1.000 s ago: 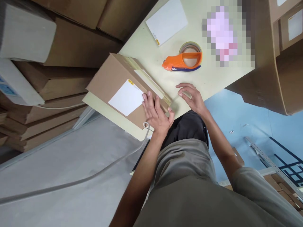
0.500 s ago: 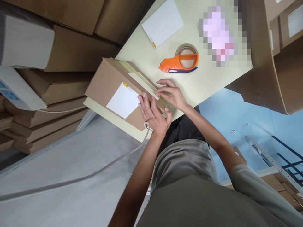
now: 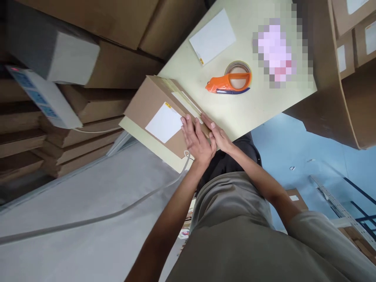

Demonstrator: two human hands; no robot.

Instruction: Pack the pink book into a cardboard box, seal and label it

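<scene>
A brown cardboard box (image 3: 152, 92) rests at the table's left edge, with a white label (image 3: 164, 123) on one face and a strip of tape (image 3: 169, 84) along the neighbouring one. My left hand (image 3: 199, 141) lies on the labelled face with its fingers stretched out, near the label's corner. Against the taped side, close to the box's near end, rests my right hand (image 3: 219, 135), its fingers extended along the box. The two hands are side by side, and the right palm's contact is partly hidden.
On the pale table (image 3: 190, 82) lie an orange tape dispenser (image 3: 220, 84), a white label sheet (image 3: 214, 37) and a pixelated pinkish item (image 3: 274, 49). Stacked cartons (image 3: 117, 66) crowd the left side. A large open carton (image 3: 326, 102) stands right. A grey cable (image 3: 117, 213) crosses below.
My right hand has gone from raised, curled fingers over the tape to lying flatter against the box's side, nearer the left hand. The whole view has shifted slightly.
</scene>
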